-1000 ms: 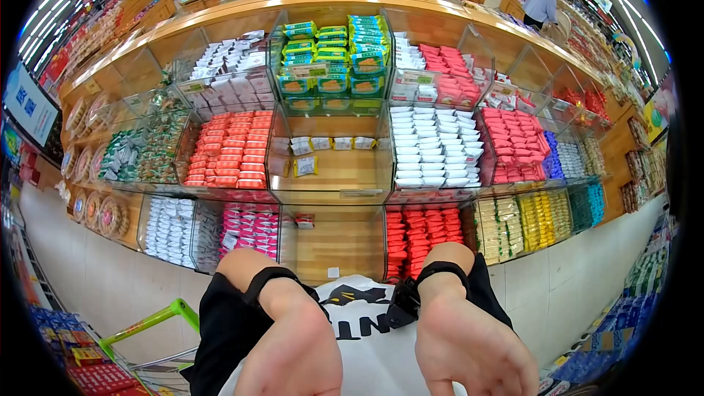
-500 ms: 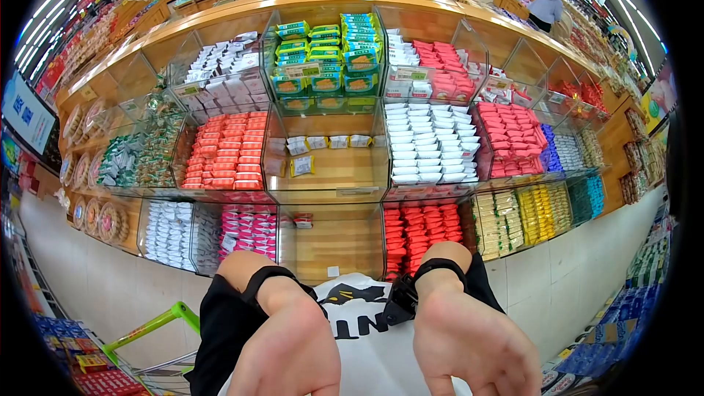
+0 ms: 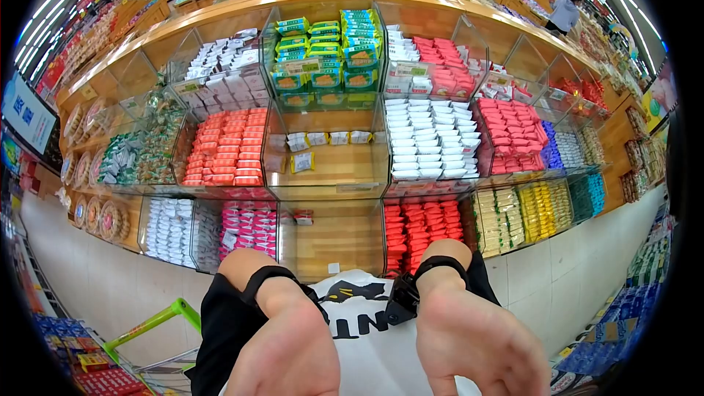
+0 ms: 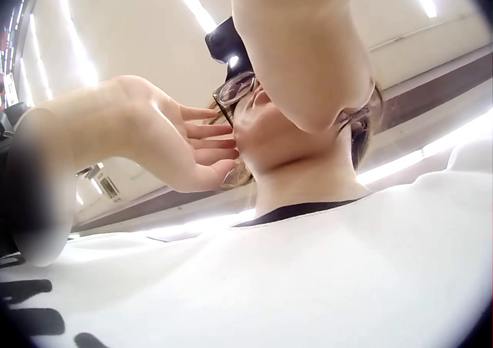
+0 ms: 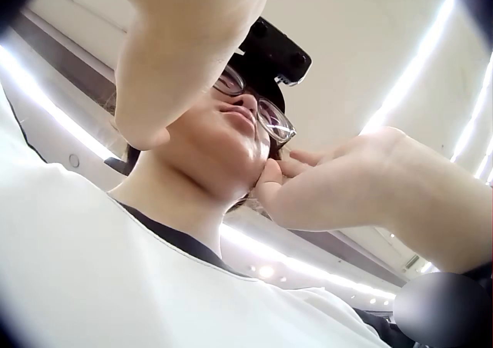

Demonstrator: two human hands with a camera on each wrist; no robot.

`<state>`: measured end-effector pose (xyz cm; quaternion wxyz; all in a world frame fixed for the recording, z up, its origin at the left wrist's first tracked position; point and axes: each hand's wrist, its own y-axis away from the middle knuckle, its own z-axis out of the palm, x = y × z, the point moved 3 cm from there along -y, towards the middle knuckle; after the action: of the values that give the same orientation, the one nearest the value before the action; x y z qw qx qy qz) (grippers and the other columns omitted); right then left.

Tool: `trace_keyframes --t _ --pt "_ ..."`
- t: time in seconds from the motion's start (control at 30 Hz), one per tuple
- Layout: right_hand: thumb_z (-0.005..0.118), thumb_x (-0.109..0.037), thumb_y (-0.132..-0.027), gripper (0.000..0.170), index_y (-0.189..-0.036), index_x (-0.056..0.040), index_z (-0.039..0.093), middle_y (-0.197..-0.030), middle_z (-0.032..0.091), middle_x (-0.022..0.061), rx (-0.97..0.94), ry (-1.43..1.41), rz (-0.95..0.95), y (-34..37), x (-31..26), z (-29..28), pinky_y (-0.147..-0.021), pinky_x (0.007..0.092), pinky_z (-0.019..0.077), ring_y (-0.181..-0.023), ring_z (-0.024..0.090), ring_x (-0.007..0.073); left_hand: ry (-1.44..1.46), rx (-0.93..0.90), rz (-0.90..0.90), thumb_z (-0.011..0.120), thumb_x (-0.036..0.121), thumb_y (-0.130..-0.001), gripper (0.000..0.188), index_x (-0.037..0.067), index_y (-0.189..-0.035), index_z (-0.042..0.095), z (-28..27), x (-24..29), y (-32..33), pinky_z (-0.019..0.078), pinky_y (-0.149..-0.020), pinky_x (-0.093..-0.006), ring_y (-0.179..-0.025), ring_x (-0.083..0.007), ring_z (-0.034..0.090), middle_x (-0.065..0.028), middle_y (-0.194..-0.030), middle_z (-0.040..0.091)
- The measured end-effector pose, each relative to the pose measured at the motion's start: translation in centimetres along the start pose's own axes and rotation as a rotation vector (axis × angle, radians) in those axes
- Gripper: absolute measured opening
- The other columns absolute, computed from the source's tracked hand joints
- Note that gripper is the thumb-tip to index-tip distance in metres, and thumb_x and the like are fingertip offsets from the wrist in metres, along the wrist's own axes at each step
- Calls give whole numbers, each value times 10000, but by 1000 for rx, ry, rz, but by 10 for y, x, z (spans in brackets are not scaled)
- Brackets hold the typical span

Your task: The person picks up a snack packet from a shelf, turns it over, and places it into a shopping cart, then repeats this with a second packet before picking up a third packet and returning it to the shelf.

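In the head view both hands are raised at the bottom edge, palms showing and fingers cut off by the frame: the left hand (image 3: 290, 352) and the right hand (image 3: 480, 341). Neither palm holds anything. The left wrist view shows the right hand (image 4: 173, 136) beside the wearer's face, its fingers extended and slightly spread. In the right wrist view the left hand (image 5: 331, 180) is on the other side of the face, fingers loosely bent. Past the hands stand clear bins of packets: red packets (image 3: 422, 231), pink packets (image 3: 249, 227) and white packets (image 3: 433, 139).
A wooden display shelf (image 3: 334, 238) spans the view, with green packets (image 3: 326, 55) in an upper bin. A green cart handle (image 3: 150, 323) is at lower left. Another person (image 3: 564, 13) stands far back right. A screen (image 3: 28, 114) is at far left.
The shelf has shifted slightly left in the head view. The distant person appears farther right. The right hand sits a little farther right; the left hand has barely moved.
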<state>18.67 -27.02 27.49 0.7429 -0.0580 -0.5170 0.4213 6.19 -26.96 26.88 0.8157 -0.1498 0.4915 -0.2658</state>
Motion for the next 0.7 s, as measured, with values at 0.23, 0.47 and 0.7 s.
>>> trace_keyframes --t 0.23,0.47,0.7 --pt "496 -216 -802 457 -1226 -89 380 -1314 311 36 -148 -101 27 -3 2 1 -1016 337 198 -1221 255 187 -526 -23 17 413 205 -782 359 5 -1079 388 -4 5 -2 114 -1014 -428 -1153 -221 263 -71 -1195 358" --pt "496 -253 -800 470 -1221 -80 380 -1317 302 52 -150 -118 66 -9 4 -1 -1019 351 185 -1230 238 194 160 15 -140 490 50 -653 678 -24 -1272 224 17 -5 -6 45 -1058 -369 -1281 -209 87 -133 -1369 141" --pt "490 -295 -804 473 -1213 -80 388 -1318 300 57 -182 -99 90 -13 3 -4 -1019 357 187 -1233 235 204 137 4 -182 500 66 -650 702 -41 -1274 195 18 -2 -5 46 -1059 -369 -1278 -230 92 -158 -1364 134"
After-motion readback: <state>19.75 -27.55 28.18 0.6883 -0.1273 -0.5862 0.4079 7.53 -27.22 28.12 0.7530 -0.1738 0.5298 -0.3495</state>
